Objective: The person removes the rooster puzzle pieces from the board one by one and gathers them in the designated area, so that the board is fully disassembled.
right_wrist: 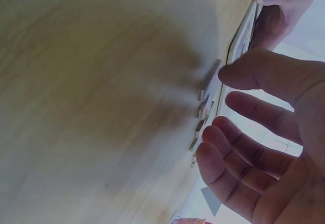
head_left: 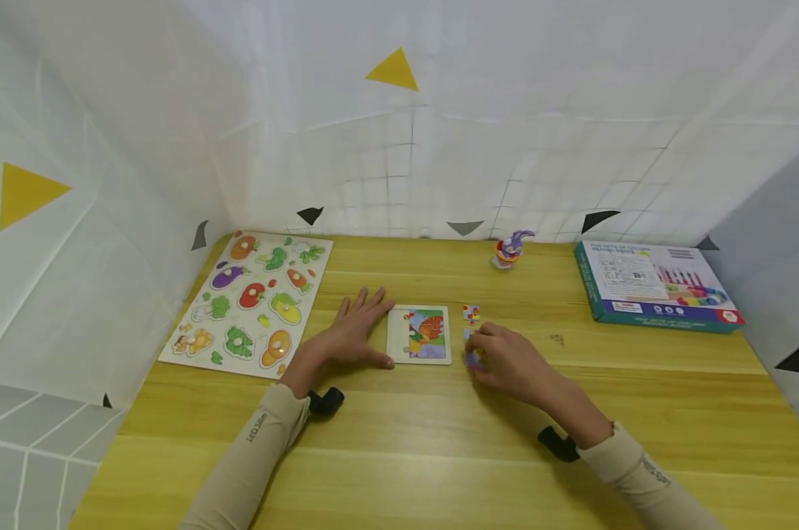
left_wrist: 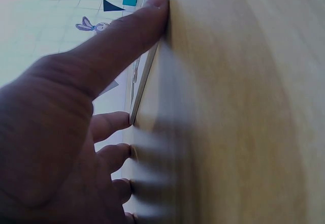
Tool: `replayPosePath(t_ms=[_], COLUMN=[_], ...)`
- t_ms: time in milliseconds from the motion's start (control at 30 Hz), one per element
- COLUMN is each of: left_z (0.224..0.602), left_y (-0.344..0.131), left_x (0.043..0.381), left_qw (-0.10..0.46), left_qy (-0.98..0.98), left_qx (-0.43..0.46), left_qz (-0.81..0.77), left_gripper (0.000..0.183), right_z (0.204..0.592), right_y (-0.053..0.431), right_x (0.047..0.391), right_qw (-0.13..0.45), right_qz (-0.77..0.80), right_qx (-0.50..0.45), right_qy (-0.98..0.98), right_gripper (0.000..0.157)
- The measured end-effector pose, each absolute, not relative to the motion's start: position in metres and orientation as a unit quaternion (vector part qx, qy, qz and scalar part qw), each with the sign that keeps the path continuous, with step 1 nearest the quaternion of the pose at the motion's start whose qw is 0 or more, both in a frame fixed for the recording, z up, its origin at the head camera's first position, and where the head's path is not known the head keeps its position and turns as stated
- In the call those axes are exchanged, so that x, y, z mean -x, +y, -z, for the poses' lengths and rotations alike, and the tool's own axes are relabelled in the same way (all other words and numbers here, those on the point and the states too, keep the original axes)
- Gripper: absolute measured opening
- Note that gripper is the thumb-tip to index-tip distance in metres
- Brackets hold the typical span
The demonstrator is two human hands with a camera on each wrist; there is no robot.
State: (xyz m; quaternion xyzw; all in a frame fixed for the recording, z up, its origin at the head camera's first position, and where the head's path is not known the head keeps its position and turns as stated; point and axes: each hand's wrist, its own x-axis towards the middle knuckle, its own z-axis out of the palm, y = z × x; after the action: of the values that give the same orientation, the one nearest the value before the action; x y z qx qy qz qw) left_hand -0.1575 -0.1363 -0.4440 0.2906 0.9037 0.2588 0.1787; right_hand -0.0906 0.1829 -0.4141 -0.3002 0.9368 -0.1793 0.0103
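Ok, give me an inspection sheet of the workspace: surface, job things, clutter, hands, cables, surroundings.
Surface: wooden table, visible grain.
Job things: puzzle tray, left part unfilled; loose pieces to its right.
Clutter: vegetable board at left; rabbit toy at back; boxed set back right.
Hands: left hand spread, touching the tray; right hand at the loose pieces, grip unclear.
Cables: nothing seen.
Surroundings: pale sheeting with yellow, grey and black shapes.
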Motion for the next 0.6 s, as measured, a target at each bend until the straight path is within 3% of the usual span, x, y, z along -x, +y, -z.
replayPosePath(t_ms=[200, 600], left_z=[0.444, 0.446], left_y=[-0.136, -0.135], left_x=[0.160, 0.159], left_qw=[0.177, 0.177], left_qy=[0.904, 0.904], left_qx=[-0.294, -0.291], left_qz=[-0.256, -0.257], left_gripper=[0.112, 0.112], right_z=[0.412, 0.407], right_y=[0.183, 0.171], right_x=[0.091, 0.096], right_qw=[0.005, -0.011], right_qz=[0.178, 0.193], right_qx=[0.297, 0.316], right_qy=[0.938, 0.929], right_gripper=[0.030, 0.020])
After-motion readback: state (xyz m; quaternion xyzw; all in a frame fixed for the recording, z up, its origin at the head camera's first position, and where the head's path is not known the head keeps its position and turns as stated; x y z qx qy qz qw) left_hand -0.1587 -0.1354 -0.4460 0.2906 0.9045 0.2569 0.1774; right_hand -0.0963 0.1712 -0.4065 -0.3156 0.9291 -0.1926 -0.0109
